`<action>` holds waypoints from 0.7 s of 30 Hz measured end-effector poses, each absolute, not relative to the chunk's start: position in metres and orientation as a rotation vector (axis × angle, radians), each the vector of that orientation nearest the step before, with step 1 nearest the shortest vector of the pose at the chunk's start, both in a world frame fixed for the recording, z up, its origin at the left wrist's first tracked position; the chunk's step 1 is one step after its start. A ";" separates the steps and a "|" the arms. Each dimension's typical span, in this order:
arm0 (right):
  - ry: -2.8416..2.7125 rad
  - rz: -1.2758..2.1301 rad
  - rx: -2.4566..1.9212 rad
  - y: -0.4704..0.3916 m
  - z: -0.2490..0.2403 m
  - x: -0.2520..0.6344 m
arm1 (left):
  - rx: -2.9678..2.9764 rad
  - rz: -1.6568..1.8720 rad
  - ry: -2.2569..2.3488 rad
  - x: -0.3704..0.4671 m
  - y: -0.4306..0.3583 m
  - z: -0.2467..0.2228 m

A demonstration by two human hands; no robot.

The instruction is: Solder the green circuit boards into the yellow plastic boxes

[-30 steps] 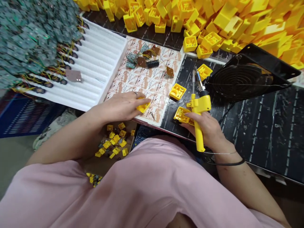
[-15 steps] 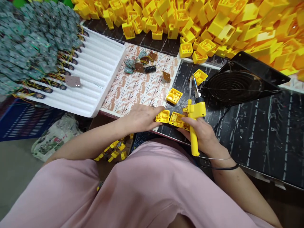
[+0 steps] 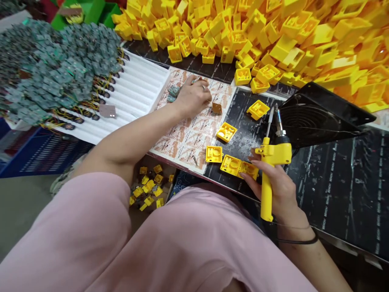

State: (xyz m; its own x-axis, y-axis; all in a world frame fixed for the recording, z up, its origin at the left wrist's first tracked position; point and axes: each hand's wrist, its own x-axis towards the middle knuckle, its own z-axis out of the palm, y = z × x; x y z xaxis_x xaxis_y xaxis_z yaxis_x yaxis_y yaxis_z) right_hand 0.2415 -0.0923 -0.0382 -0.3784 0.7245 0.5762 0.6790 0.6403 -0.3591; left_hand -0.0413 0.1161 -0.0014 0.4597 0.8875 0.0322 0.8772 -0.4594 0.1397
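Note:
My left hand point(image 3: 194, 97) is on the patterned sheet with its fingers curled down over a small group of electronic parts. What it grips is hidden beneath it. Grey-green pieces point(image 3: 174, 92) show at its left and a small brown board point(image 3: 216, 108) lies to its right. My right hand point(image 3: 278, 184) is closed round the handle of a yellow soldering gun point(image 3: 266, 190), tip pointing up and away. Its fingertips also touch an open yellow case point(image 3: 248, 170) in the front row. Beside that sit two more yellow cases point(image 3: 231, 165) point(image 3: 214, 154); another yellow case point(image 3: 226, 132) lies just behind.
A large heap of yellow cases point(image 3: 212, 28) fills the back. At right stands a black fan point(image 3: 316, 117). On the left, a white ridged foam tray point(image 3: 142, 77) bears wired grey-green parts point(image 3: 67, 69). Below the table edge is a box of yellow pieces point(image 3: 148, 188).
My left hand has let go of the leftmost front case and moved up and away to the parts on the patterned sheet. The soldering gun appears further right, still in my right hand.

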 end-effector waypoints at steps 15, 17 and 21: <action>-2.258 0.153 -1.035 -0.072 -0.027 0.197 | 2.252 -0.207 1.393 -0.084 0.047 0.083; -2.326 0.165 -1.014 -0.067 -0.028 0.186 | 2.213 -0.429 1.288 -0.082 0.044 0.066; -2.460 0.056 -1.053 -0.058 -0.032 0.167 | 2.191 -0.555 1.410 -0.071 0.037 0.031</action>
State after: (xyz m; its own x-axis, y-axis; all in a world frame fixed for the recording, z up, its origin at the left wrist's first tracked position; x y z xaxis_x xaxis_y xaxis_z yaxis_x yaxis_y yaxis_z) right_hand 0.1674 -0.0581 -0.0322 -0.6006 0.6941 0.3970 0.6752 0.7062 -0.2131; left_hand -0.0713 0.0373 0.0315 0.3892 0.7261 -0.5668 0.9177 -0.3593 0.1698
